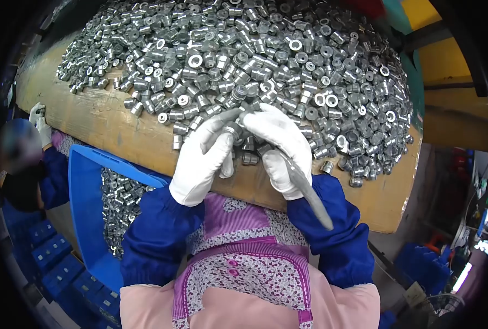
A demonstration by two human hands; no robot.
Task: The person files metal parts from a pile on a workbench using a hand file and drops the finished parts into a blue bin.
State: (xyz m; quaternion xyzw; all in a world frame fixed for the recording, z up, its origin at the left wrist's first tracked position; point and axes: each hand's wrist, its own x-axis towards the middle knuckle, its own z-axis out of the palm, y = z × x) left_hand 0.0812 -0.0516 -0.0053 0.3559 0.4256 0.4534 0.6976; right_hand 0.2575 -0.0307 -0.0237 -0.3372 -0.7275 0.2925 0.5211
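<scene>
Purple-trimmed floral apron (244, 274): worn over a pale pink garment (145, 304), with two pink buttons seen on its front.
Blue sleeves (159, 230): drawn down to both glove cuffs, the forearms being reached forward over the tabletop's near edge.
Left hand (200, 164): covered by a white glove; the thumb and fingers are closed on a metal fitting.
Right hand (285, 137): gloved in white too; a grey tool is gripped, and the fingertips are brought close beside the fitting.
Grey tool (314, 203): passed through the right hand, its long end slanted back over the right sleeve.
Metal fitting (232, 130): held between the two hands, just above the tabletop; the exact contact with the tool is hidden by the fingers.
Blue bin (87, 225): placed beside the left sleeve, partly filled with binned fittings (115, 211).
Tabletop (107, 118): brown, left bare along its near side and left end.
Heap of fittings (255, 60): spread across most of the tabletop, shiny pieces being tumbled at every angle, some with ring-shaped ends turned up.
Other person (55, 172): seen at the far left in a blue sleeve; a white-gloved hand (45, 131) is rested by the tabletop's end, its grip unclear.
</scene>
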